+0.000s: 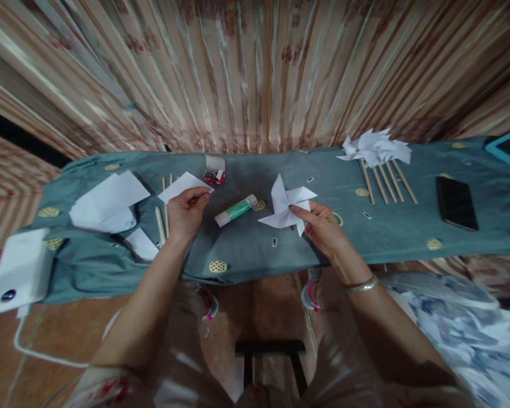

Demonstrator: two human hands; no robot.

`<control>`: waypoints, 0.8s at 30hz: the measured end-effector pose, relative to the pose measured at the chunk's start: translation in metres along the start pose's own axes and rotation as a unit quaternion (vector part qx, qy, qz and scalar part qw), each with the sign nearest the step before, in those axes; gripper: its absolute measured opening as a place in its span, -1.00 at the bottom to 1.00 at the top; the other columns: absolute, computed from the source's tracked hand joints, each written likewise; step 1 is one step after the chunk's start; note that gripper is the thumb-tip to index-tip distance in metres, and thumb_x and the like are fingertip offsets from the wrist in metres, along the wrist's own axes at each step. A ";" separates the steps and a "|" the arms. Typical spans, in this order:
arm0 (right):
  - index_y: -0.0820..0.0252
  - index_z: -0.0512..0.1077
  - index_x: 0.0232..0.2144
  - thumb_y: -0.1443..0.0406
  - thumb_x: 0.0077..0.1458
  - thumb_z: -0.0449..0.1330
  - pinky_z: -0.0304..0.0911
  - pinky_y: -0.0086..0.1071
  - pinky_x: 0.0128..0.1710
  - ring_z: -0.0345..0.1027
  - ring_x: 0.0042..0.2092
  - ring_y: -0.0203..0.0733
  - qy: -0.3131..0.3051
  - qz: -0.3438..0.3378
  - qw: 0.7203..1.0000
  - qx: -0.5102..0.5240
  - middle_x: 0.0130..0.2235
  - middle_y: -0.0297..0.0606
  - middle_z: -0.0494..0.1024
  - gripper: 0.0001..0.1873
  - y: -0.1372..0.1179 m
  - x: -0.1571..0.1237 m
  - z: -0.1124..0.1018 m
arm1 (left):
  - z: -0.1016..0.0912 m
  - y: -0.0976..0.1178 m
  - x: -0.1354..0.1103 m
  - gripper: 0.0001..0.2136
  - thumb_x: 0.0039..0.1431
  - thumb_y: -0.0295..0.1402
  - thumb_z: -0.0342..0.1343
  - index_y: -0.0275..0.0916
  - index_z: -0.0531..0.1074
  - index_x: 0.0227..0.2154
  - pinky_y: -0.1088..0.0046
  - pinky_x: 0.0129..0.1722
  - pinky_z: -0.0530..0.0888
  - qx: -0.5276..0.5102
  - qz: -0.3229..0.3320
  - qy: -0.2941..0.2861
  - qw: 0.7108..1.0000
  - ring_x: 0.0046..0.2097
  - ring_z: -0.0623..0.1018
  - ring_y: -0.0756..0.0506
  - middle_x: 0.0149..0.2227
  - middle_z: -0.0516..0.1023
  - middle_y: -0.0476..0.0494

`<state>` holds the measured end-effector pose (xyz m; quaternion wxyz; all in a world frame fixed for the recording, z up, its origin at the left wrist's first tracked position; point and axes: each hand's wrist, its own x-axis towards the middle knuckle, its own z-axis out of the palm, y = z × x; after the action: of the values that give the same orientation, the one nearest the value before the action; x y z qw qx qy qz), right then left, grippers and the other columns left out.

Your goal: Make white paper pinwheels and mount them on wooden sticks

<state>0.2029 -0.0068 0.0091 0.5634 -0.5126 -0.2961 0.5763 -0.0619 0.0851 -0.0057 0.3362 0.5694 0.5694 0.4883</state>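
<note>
Our bare forearms (pixel 148 303) reach forward over our legs (pixel 344 340) to the green tablecloth (pixel 246 258), where our left hand (pixel 187 216), thumb meeting forefinger, pinches a white paper sheet (pixel 182 185) by its corner, the sheet jutting out away to the left. Our right hand (pixel 322 222) is nearly closed as well, its thumb pressed over the middle of a paper pinwheel (pixel 281 205) that fans out mostly to the left of that hand. Between our hands lies a glue stick (pixel 237 211), just beside the pinwheel, with a small open box (pixel 215 171) behind it and a cluster of pinwheels (pixel 378 148) well off to the right.
</note>
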 end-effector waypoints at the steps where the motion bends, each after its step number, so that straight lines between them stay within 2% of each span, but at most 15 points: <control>1: 0.12 0.59 -0.45 0.14 -0.29 0.50 0.36 -0.35 -0.35 0.45 -0.46 -0.26 -0.002 0.001 1.000 -0.003 -0.45 -0.35 0.65 -0.69 0.000 0.000 -0.001 | -0.006 -0.001 0.002 -0.77 -0.05 -0.28 0.20 -0.28 0.60 -0.34 0.45 -0.25 0.48 0.029 0.003 0.003 1.000 -0.34 0.55 -0.07 -0.32 0.64 -0.13; 4: 0.12 0.59 -0.44 0.14 -0.26 0.50 0.37 -0.32 -0.31 0.46 -0.44 -0.23 -0.004 0.000 1.000 -0.013 -0.44 -0.34 0.65 -0.70 0.000 -0.001 -0.003 | -0.025 0.000 0.004 -0.74 0.06 -0.25 0.10 -0.27 0.60 -0.29 0.44 -0.20 0.47 0.181 0.035 -0.017 0.983 -0.29 0.56 -0.09 -0.25 0.64 -0.15; 8: 0.12 0.60 -0.46 0.14 -0.27 0.50 0.35 -0.33 -0.33 0.44 -0.46 -0.25 0.005 -0.005 1.000 -0.015 -0.44 -0.33 0.65 -0.72 -0.002 -0.003 -0.005 | -0.046 0.001 0.003 -0.75 0.10 -0.30 0.04 -0.24 0.61 -0.30 0.41 -0.14 0.45 0.384 0.044 -0.092 0.918 -0.19 0.60 -0.17 -0.21 0.65 -0.17; 11: 0.12 0.60 -0.46 0.15 -0.28 0.50 0.35 -0.34 -0.34 0.44 -0.46 -0.25 0.006 -0.008 1.000 -0.011 -0.44 -0.33 0.66 -0.72 -0.003 -0.004 -0.005 | -0.057 -0.001 0.002 -0.76 0.12 -0.28 0.05 -0.23 0.61 -0.34 0.35 -0.18 0.45 0.472 0.022 -0.119 0.873 -0.17 0.61 -0.25 -0.23 0.66 -0.21; 13: 0.12 0.61 -0.47 0.15 -0.30 0.51 0.34 -0.35 -0.35 0.43 -0.47 -0.26 0.009 -0.008 1.000 -0.007 -0.45 -0.33 0.66 -0.71 -0.004 -0.005 -0.004 | -0.062 -0.002 0.001 -0.75 0.13 -0.22 0.07 -0.22 0.60 -0.37 0.31 -0.23 0.44 0.503 0.017 -0.128 0.855 -0.20 0.62 -0.27 -0.25 0.67 -0.23; 19: 0.12 0.61 -0.47 0.16 -0.30 0.51 0.34 -0.36 -0.35 0.44 -0.46 -0.27 0.009 -0.009 1.000 -0.001 -0.45 -0.33 0.65 -0.71 -0.006 -0.005 -0.002 | -0.070 -0.009 -0.002 -0.77 0.13 -0.18 0.11 -0.19 0.59 -0.36 0.34 -0.29 0.42 0.517 0.030 -0.125 0.846 -0.23 0.62 -0.25 -0.26 0.67 -0.20; 24: 0.13 0.60 -0.47 0.15 -0.28 0.51 0.35 -0.34 -0.35 0.45 -0.45 -0.24 0.006 -0.010 1.000 -0.008 -0.44 -0.32 0.66 -0.72 -0.005 -0.004 -0.001 | -0.068 -0.009 -0.004 -0.72 0.14 -0.21 0.11 -0.18 0.57 -0.15 0.35 -0.22 0.45 0.507 0.016 -0.124 0.853 -0.14 0.63 -0.25 -0.20 0.67 -0.19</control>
<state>0.2051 -0.0100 0.0147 0.5670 -0.5178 -0.3022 0.5649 -0.1276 0.0701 0.0054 0.0609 0.7261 0.6820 0.0625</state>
